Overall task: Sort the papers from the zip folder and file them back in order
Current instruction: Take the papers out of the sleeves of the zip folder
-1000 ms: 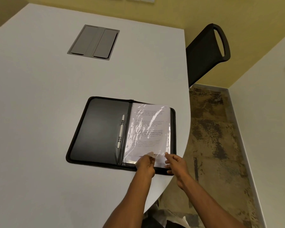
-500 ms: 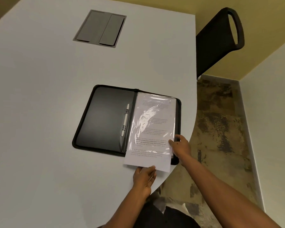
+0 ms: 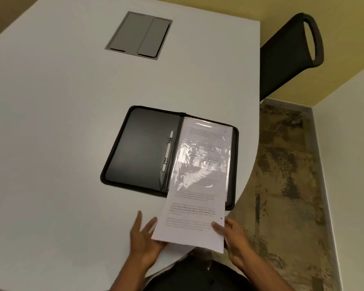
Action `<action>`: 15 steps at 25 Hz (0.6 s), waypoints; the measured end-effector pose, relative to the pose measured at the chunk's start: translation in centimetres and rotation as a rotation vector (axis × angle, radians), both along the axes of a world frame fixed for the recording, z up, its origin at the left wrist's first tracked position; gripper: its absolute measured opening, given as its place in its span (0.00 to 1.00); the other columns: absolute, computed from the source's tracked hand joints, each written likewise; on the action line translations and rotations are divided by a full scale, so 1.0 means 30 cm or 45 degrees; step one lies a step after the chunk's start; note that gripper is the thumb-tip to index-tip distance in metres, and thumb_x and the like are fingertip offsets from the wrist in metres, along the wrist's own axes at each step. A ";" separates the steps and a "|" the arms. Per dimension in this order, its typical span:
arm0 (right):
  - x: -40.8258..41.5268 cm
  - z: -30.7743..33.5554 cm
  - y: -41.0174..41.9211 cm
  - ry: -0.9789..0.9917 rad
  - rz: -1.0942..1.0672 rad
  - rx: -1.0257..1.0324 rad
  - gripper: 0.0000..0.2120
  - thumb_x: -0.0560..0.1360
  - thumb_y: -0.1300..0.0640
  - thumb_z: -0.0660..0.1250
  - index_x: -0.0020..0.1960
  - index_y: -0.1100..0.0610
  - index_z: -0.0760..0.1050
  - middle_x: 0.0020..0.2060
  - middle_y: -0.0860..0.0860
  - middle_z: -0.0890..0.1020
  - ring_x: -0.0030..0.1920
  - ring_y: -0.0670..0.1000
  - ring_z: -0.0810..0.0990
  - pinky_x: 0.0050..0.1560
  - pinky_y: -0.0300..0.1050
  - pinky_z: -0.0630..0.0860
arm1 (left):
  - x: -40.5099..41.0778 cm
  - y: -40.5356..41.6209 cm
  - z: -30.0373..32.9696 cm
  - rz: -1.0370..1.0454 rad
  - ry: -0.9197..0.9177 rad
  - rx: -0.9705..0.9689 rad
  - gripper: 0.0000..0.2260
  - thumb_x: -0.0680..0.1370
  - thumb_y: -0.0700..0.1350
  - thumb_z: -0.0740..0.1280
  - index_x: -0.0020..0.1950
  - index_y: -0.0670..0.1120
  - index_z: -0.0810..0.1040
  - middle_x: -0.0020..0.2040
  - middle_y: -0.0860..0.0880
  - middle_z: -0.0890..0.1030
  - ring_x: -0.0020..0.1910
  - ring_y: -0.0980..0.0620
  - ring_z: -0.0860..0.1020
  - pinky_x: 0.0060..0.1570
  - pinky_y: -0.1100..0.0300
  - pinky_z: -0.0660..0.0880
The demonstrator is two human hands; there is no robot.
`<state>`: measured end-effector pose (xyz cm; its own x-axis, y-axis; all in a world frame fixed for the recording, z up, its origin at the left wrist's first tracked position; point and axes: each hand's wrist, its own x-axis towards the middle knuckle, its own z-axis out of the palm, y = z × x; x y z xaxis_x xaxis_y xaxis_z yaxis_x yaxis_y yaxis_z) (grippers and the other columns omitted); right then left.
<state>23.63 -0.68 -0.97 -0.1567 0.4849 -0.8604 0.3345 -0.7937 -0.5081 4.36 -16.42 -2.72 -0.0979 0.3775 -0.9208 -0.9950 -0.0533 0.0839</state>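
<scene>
White table in a yellow-walled room, with the zip folder lying open near its curved edge.

About half of the printed paper is out of the clear sleeve on the folder's right half, and its near end hangs past the table edge. Under the near left corner, the left hand supports the sheet with spread, straight fingers, while the right hand pinches the right edge, thumb on top. To do this step well, I think the pull should go straight toward the body, flat and slow, so the sleeve does not wrinkle and the sheet does not bend.
</scene>
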 end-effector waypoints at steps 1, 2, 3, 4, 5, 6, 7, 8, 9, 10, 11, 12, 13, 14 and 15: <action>0.012 0.027 -0.014 0.019 -0.017 -0.034 0.16 0.75 0.67 0.71 0.62 0.60 0.76 0.52 0.57 0.86 0.50 0.59 0.87 0.51 0.60 0.83 | -0.051 -0.029 -0.004 -0.025 -0.042 0.056 0.30 0.75 0.63 0.67 0.68 0.43 0.72 0.64 0.36 0.79 0.62 0.33 0.77 0.69 0.36 0.67; 0.020 0.061 -0.029 0.042 -0.031 -0.067 0.17 0.75 0.68 0.71 0.62 0.60 0.76 0.52 0.58 0.86 0.50 0.61 0.86 0.52 0.62 0.82 | -0.092 -0.043 -0.001 -0.149 -0.054 0.104 0.29 0.76 0.62 0.67 0.70 0.45 0.71 0.66 0.37 0.78 0.64 0.33 0.76 0.70 0.36 0.65; 0.023 0.099 -0.041 0.075 -0.030 -0.091 0.17 0.75 0.69 0.71 0.63 0.61 0.75 0.52 0.59 0.86 0.51 0.62 0.86 0.54 0.63 0.82 | -0.119 -0.044 0.011 -0.358 0.008 0.123 0.28 0.77 0.61 0.66 0.71 0.45 0.71 0.66 0.37 0.77 0.65 0.33 0.76 0.71 0.35 0.64; 0.022 0.145 -0.055 0.114 -0.015 -0.104 0.18 0.75 0.69 0.71 0.64 0.61 0.75 0.53 0.59 0.86 0.52 0.63 0.86 0.56 0.64 0.81 | -0.132 -0.034 0.036 -0.583 0.122 0.131 0.27 0.78 0.60 0.67 0.70 0.45 0.72 0.65 0.37 0.78 0.64 0.34 0.76 0.70 0.35 0.65; 0.018 0.193 -0.065 0.151 0.013 -0.105 0.19 0.75 0.69 0.71 0.64 0.62 0.75 0.54 0.60 0.85 0.53 0.64 0.85 0.58 0.65 0.79 | -0.142 -0.017 0.077 -0.776 0.243 0.176 0.24 0.78 0.57 0.68 0.69 0.45 0.75 0.64 0.37 0.79 0.63 0.34 0.77 0.69 0.36 0.67; 0.012 0.245 -0.074 0.186 0.057 -0.094 0.20 0.74 0.69 0.71 0.65 0.61 0.75 0.54 0.61 0.85 0.54 0.65 0.85 0.60 0.66 0.78 | -0.156 0.000 0.117 -0.925 0.363 0.235 0.22 0.78 0.53 0.69 0.69 0.44 0.76 0.62 0.37 0.81 0.62 0.35 0.79 0.66 0.37 0.71; 0.000 0.300 -0.083 0.217 0.112 -0.071 0.20 0.74 0.69 0.71 0.64 0.61 0.74 0.54 0.62 0.85 0.54 0.65 0.84 0.61 0.67 0.77 | -0.173 0.013 0.159 -1.042 0.477 0.287 0.20 0.78 0.48 0.70 0.68 0.44 0.76 0.60 0.39 0.82 0.59 0.37 0.80 0.62 0.40 0.75; -0.015 0.355 -0.092 0.240 0.167 -0.036 0.20 0.73 0.69 0.71 0.64 0.61 0.74 0.53 0.62 0.85 0.53 0.65 0.85 0.61 0.67 0.77 | -0.195 0.023 0.197 -1.124 0.586 0.310 0.19 0.78 0.44 0.70 0.68 0.45 0.75 0.58 0.41 0.83 0.57 0.38 0.82 0.56 0.43 0.79; -0.036 0.404 -0.102 0.255 0.216 0.011 0.20 0.73 0.69 0.71 0.63 0.60 0.74 0.52 0.62 0.86 0.53 0.65 0.85 0.61 0.66 0.77 | -0.223 0.021 0.238 -1.162 0.682 0.315 0.20 0.77 0.41 0.71 0.68 0.47 0.74 0.57 0.42 0.84 0.55 0.40 0.83 0.52 0.45 0.80; -0.059 0.449 -0.110 0.261 0.257 0.060 0.19 0.73 0.69 0.71 0.63 0.60 0.74 0.51 0.61 0.86 0.52 0.64 0.85 0.60 0.66 0.78 | -0.253 0.012 0.271 -1.168 0.759 0.311 0.20 0.77 0.40 0.71 0.68 0.49 0.74 0.57 0.43 0.84 0.54 0.40 0.83 0.51 0.45 0.81; -0.084 0.480 -0.116 0.265 0.295 0.102 0.18 0.73 0.68 0.71 0.62 0.59 0.74 0.50 0.61 0.86 0.51 0.63 0.86 0.59 0.65 0.78 | -0.285 -0.006 0.299 -1.156 0.818 0.295 0.20 0.76 0.40 0.72 0.67 0.51 0.74 0.57 0.44 0.84 0.54 0.40 0.83 0.52 0.43 0.80; -0.113 0.504 -0.124 0.275 0.331 0.134 0.18 0.74 0.68 0.70 0.62 0.58 0.75 0.50 0.61 0.86 0.50 0.63 0.86 0.59 0.65 0.78 | -0.321 -0.031 0.320 -1.132 0.882 0.269 0.20 0.76 0.40 0.72 0.66 0.52 0.74 0.57 0.44 0.84 0.54 0.41 0.83 0.54 0.41 0.79; -0.142 0.516 -0.132 0.288 0.369 0.161 0.17 0.75 0.68 0.70 0.61 0.58 0.75 0.50 0.60 0.86 0.50 0.62 0.86 0.59 0.66 0.78 | -0.357 -0.059 0.336 -1.112 0.956 0.237 0.19 0.77 0.41 0.71 0.66 0.53 0.74 0.57 0.45 0.84 0.55 0.42 0.83 0.56 0.41 0.79; -0.181 0.520 -0.144 0.296 0.416 0.191 0.16 0.75 0.67 0.70 0.61 0.57 0.75 0.49 0.60 0.87 0.50 0.62 0.86 0.59 0.66 0.78 | -0.399 -0.095 0.343 -1.087 1.027 0.203 0.19 0.77 0.41 0.71 0.66 0.53 0.74 0.57 0.46 0.84 0.55 0.43 0.83 0.57 0.41 0.79; -0.221 0.515 -0.153 0.298 0.473 0.228 0.14 0.76 0.66 0.69 0.61 0.57 0.76 0.49 0.58 0.87 0.50 0.60 0.86 0.59 0.66 0.78 | -0.443 -0.130 0.341 -1.059 1.083 0.177 0.19 0.77 0.41 0.71 0.66 0.52 0.74 0.58 0.47 0.84 0.56 0.44 0.83 0.58 0.43 0.79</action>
<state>16.99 -5.28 14.48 -0.5274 0.4967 -0.6894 0.4391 -0.5353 -0.7216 -8.93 -20.32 7.50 -0.3344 0.7050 -0.6254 -0.3571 0.5193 0.7764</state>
